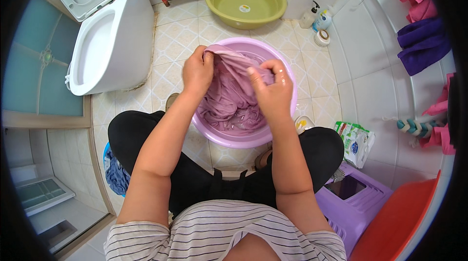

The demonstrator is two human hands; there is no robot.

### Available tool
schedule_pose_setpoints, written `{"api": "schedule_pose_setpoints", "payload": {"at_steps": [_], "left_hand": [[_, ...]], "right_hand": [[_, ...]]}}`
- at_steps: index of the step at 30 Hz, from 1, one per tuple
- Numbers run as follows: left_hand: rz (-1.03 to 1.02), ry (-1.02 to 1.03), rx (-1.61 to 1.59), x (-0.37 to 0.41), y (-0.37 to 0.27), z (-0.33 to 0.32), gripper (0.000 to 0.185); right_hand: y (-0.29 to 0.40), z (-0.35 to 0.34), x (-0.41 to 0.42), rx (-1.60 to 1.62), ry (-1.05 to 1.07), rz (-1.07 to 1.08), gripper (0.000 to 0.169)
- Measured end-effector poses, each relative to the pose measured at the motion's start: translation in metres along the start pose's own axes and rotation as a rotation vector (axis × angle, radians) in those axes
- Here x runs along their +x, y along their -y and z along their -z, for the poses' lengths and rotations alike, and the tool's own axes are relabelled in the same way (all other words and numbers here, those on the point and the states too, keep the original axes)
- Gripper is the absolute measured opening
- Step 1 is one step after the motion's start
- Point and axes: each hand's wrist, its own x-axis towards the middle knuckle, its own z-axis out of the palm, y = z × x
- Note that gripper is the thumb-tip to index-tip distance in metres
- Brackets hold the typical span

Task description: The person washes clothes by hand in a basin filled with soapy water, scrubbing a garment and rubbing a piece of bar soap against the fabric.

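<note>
A pink plastic basin (pixel 234 143) stands on the tiled floor between my knees, with a wet mauve cloth garment (pixel 228 92) bunched in it and some water around the folds. My left hand (pixel 198 69) grips the raised edge of the garment over the basin's upper left part, thumb on top. Over the right side of the basin, my right hand (pixel 275 87) holds another part of the same cloth between thumb and fingers, the fingertips partly hidden by the fabric. The cloth is stretched between both hands, and its lower part lies in the basin.
Beyond the basin is an olive-green basin (pixel 246 23); a white toilet (pixel 117 48) stands left. Bottles (pixel 321 20) and a jar (pixel 321 37) sit by the right wall, near a detergent bag (pixel 354 144) and purple plastic box (pixel 351 202). A blue tub holds clothes (pixel 116 173) at left.
</note>
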Motion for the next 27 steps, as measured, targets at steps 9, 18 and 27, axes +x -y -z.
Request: {"api": "schedule_pose_setpoints", "payload": {"at_steps": [9,18,27], "left_hand": [[-0.767,0.304,0.581,-0.013,-0.035,0.005,0.036],[0.019,0.698,-1.400,-0.015,0.014,-0.029,0.045],[-0.066,0.679,-0.559,-0.033,-0.004,-0.043,0.059]], "right_hand": [[0.014,-0.037,-0.030,0.040,0.402,0.354,0.021],[-0.091,0.056,-0.008,-0.079,-0.115,-0.308,0.012],[-0.357,0.165,-0.115,-0.500,-0.315,-1.049,0.014]]}}
